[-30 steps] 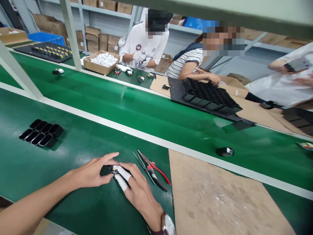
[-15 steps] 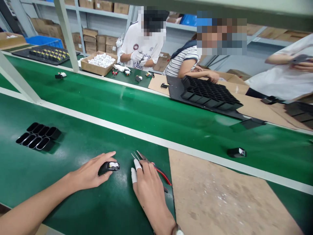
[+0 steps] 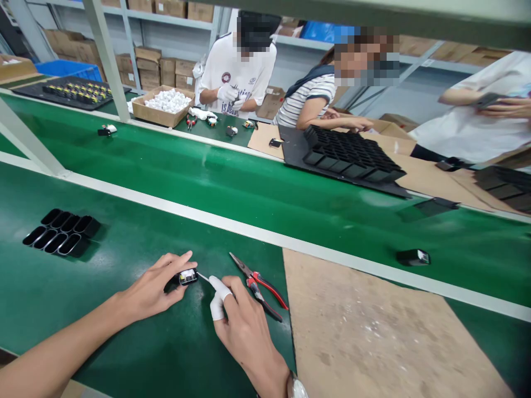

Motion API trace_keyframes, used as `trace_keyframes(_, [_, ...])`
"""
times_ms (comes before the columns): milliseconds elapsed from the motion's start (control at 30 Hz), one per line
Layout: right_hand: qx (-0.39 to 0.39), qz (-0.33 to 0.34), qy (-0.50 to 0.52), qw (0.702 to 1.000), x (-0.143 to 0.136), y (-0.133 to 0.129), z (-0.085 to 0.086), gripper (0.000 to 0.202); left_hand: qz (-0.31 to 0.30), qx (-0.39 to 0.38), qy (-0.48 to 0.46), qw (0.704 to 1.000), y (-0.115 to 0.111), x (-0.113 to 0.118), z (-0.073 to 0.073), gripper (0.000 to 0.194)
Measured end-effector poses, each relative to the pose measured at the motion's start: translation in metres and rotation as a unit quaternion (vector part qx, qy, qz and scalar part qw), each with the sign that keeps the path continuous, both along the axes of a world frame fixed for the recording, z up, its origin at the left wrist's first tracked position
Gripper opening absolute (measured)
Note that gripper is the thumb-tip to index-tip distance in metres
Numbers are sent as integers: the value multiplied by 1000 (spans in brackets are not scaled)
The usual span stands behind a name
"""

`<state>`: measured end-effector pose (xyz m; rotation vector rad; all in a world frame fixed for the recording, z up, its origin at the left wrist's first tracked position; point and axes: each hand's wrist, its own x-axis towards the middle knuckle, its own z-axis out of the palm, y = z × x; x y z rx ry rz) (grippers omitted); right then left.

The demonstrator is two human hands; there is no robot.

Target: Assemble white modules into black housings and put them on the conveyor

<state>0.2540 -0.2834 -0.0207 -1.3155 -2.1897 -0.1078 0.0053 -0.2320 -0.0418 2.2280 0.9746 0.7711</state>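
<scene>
My left hand (image 3: 155, 284) holds a small black oval housing (image 3: 188, 276) between thumb and fingers, its open end towards me, with white and yellow parts inside. My right hand (image 3: 244, 318) wears white finger cots on thumb and index finger. Pinched in it are thin metal tweezers (image 3: 203, 276), whose tips reach the right edge of the housing. Just beyond my right hand, long-nose pliers (image 3: 254, 279) with red and black handles lie on the green table.
Several empty black housings (image 3: 62, 232) stand at the left. A cardboard sheet (image 3: 373, 326) covers the table at right. Across the green conveyor belt (image 3: 232, 182), carrying a black unit (image 3: 414, 257), co-workers sit by a black tray of housings (image 3: 352, 157) and a box of white pieces (image 3: 164, 105).
My right hand has moved left, bringing the tweezers from beside the pliers to the housing. The pliers now show fully. The units on the belt have shifted right.
</scene>
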Motion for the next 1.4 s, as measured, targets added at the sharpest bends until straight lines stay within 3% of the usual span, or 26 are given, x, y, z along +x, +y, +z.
trace_keyframes(200, [13,6,-53,998,-6,-2,1,32,21,32,9,999,-1,1,-1,84])
trace_keyframes(667, [5,-17,-90,996,-12,-6,0,38,4,123,49,991,-2,4,-2,80])
trace_keyframes(1033, [17,-26,-79,996,-11,-6,-1,37,-1,56,-1,998,-2,5,-2,70])
trace_keyframes(1400, [36,30,-58,997,-7,-5,11,31,-20,-8,32,999,-3,2,3,70])
